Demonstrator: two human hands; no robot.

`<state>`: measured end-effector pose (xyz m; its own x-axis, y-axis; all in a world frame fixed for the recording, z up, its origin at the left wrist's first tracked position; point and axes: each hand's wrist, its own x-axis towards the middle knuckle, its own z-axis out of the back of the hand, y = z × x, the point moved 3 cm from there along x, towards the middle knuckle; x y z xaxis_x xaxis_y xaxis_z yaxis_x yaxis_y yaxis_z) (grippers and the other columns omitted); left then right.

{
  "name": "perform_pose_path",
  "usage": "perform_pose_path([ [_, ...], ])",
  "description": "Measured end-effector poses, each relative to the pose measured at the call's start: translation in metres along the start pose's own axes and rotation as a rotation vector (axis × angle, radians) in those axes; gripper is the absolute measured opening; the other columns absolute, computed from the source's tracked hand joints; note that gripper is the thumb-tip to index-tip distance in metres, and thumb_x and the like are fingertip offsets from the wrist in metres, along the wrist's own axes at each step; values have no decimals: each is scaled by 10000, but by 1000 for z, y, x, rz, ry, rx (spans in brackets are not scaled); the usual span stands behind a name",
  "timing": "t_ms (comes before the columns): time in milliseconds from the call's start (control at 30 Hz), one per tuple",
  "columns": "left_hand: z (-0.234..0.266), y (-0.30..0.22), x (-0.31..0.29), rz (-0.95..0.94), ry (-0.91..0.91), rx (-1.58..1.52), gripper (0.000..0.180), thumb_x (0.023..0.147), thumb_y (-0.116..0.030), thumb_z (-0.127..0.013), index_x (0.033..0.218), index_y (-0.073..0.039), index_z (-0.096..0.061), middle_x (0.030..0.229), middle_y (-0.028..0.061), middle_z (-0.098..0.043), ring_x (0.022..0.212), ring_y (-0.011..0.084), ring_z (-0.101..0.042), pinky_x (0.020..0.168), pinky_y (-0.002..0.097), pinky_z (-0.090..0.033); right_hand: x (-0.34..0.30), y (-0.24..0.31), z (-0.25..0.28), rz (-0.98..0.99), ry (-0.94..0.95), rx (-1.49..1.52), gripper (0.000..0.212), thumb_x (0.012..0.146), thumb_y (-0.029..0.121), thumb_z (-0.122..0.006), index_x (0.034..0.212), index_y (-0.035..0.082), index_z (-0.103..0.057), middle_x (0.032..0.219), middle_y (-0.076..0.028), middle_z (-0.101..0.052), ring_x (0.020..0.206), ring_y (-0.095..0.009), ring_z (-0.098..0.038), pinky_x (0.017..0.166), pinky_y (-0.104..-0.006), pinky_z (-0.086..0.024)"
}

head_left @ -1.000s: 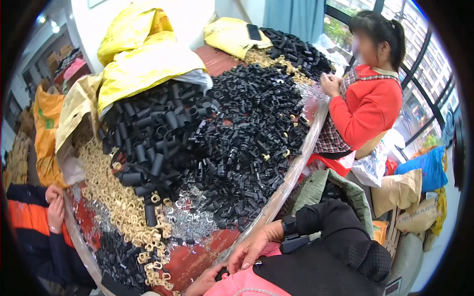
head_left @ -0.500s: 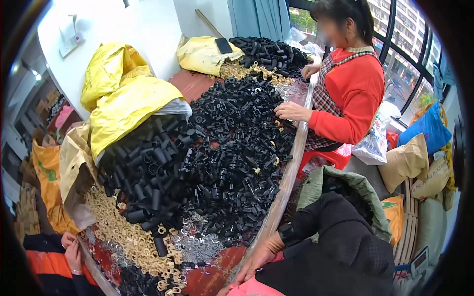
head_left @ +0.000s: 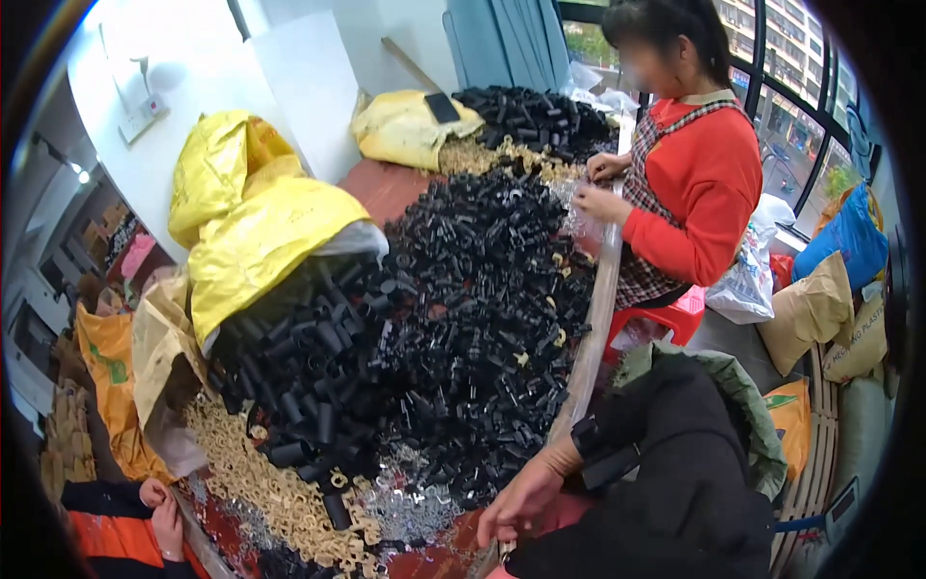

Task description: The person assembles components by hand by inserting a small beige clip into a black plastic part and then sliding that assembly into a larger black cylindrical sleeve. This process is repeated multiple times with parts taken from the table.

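Observation:
My right hand (head_left: 524, 497), below a black sleeve with a dark band at the wrist, hovers by the near edge of the red table. Its fingers hang loosely bent and apart, and I see nothing held in them. Just under the fingertips lies a small tan piece (head_left: 505, 549), too small to name, beside pink cloth (head_left: 564, 513). My left hand is out of view. Nearest to my hand on the table are small silvery metal clips (head_left: 410, 507) and a big heap of small black plastic parts (head_left: 482, 357). Tan C-shaped pieces (head_left: 280, 482) spread further left.
Black tubes (head_left: 323, 347) spill from a yellow sack (head_left: 275, 232). A co-worker in red (head_left: 699, 164) works at the table's right side; another person's hands (head_left: 162, 516) meet at lower left. A wooden rim (head_left: 588, 357) edges the table. A green sack (head_left: 748, 396) stands right of my arm.
My right hand has lifted from the table rim and pink cloth, its fingers now hanging. The red-clad co-worker's hands have come closer together. The whole view has shifted slightly.

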<state>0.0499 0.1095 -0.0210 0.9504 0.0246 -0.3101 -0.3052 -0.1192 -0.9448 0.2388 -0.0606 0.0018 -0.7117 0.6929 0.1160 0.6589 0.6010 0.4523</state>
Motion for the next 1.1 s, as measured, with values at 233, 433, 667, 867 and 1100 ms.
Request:
perform_pose_path([
  [233,-28,4,-29,93,-104,2,523,732,-153,-597,1200,-50,-386,1172,93,-431,1033,193,-421,905,301,-308,26,15,17,172,-239,-163,456,771,296,-592,1111,20,-465,914,-22,-530,846,-108,-498,714,-211,-389],
  [433,-37,-40,-19,62,-561,-52,312,734,-89,-526,1028,-31,-438,769,30,-467,602,85,-448,537,207,-382,29,27,28,391,-513,-92,492,775,262,-576,1147,-18,-419,1008,-79,-515,956,-143,-480,814,-269,-393],
  [667,-29,-5,-34,27,-785,200,463,710,-175,-612,1104,-3,-441,947,101,-520,868,183,-502,774,292,-402,49,10,33,373,-470,-53,584,744,330,-582,1154,-36,-388,1020,-113,-492,986,-181,-457,874,-291,-353],
  [867,-44,-17,-37,-186,-881,520,505,708,-174,-645,1128,6,-428,1011,88,-520,941,158,-488,819,275,-379,64,-8,19,409,-503,-95,599,730,346,-588,1136,-47,-389,1010,-125,-487,979,-199,-460,886,-313,-347],
  [1100,-50,-14,-42,-244,-897,132,465,767,-151,-598,1150,23,-400,1045,124,-521,936,206,-523,837,272,-381,85,-25,6,430,-455,-203,570,725,349,-581,1116,-28,-406,1027,-121,-475,983,-204,-451,918,-335,-306],
])
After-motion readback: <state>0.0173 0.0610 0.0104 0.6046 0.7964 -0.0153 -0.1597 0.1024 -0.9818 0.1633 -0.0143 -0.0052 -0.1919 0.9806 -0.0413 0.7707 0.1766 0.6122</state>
